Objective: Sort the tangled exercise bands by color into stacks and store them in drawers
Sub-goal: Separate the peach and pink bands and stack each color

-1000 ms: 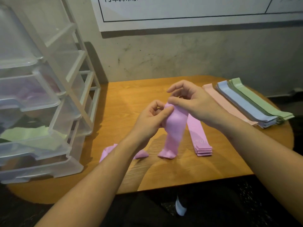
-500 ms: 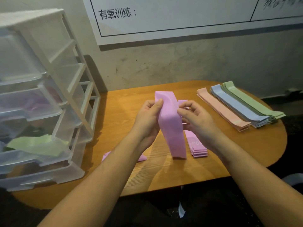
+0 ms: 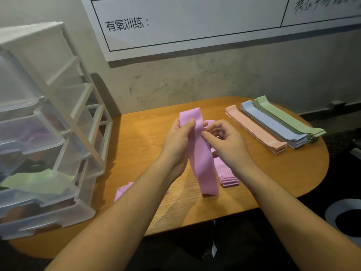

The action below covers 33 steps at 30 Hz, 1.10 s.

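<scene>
A pink-purple exercise band (image 3: 203,165) stands upright over the wooden table (image 3: 273,173), its lower end touching the tabletop. My left hand (image 3: 176,143) grips its upper part from the left, thumb across the front. My right hand (image 3: 226,143) pinches the band's right edge with thumb and fingers. A stack of matching purple bands (image 3: 226,175) lies flat just behind, partly hidden by my right wrist. Another loose purple band (image 3: 123,190) lies under my left forearm. Sorted stacks of peach (image 3: 254,128), blue (image 3: 273,124) and green bands (image 3: 287,118) lie at the right.
A translucent plastic drawer unit (image 3: 48,133) stands on the table's left side with its drawers pulled out; one lower drawer holds green bands (image 3: 33,180), an upper one shows something purple. A whiteboard (image 3: 195,22) hangs on the wall behind. A round bin (image 3: 345,218) sits at the lower right.
The crumpled purple band has been pulled straight and now stands taller in both hands. My right hand has shifted from its top to its right edge. The view has tilted upward.
</scene>
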Each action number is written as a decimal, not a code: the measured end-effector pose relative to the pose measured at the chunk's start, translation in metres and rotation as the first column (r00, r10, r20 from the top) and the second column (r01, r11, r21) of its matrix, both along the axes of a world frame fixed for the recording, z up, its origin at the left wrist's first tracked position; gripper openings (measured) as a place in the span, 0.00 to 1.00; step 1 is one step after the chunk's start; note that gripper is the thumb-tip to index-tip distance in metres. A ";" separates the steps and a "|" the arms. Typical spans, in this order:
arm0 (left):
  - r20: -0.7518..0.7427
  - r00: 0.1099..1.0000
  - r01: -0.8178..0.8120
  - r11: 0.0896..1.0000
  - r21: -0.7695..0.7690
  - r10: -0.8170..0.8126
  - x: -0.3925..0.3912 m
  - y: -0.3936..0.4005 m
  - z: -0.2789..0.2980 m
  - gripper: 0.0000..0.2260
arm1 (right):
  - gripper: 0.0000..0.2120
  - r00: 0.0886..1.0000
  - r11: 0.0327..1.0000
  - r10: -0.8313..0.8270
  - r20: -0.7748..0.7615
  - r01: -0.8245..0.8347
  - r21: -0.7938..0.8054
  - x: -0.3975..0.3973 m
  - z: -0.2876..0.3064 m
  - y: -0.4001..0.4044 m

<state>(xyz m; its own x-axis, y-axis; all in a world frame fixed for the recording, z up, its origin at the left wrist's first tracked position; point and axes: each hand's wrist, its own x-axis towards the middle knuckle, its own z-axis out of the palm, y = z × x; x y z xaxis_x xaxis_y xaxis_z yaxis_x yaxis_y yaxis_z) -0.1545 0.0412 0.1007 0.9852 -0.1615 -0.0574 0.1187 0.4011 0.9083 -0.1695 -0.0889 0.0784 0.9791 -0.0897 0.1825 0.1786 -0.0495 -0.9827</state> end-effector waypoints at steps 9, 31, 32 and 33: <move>0.061 0.998 0.011 0.998 -0.054 -0.007 0.012 -0.010 0.024 0.08 | 0.10 0.964 0.970 0.240 -0.118 -0.243 -0.015 0.001 -0.016 -0.018; -0.234 0.963 -0.190 0.952 -0.238 0.134 0.091 -0.023 0.025 0.14 | 0.12 0.973 0.980 0.051 -0.227 -0.093 -0.178 0.018 -0.073 -0.062; -0.234 0.961 -0.204 0.950 -0.236 0.148 0.094 -0.024 0.022 0.14 | 0.14 0.975 0.984 0.041 -0.221 -0.077 -0.158 0.016 -0.073 -0.065; -0.236 0.959 -0.215 0.948 -0.233 0.159 0.097 -0.024 0.019 0.14 | 0.15 0.976 0.991 0.041 -0.213 -0.067 -0.115 0.014 -0.073 -0.068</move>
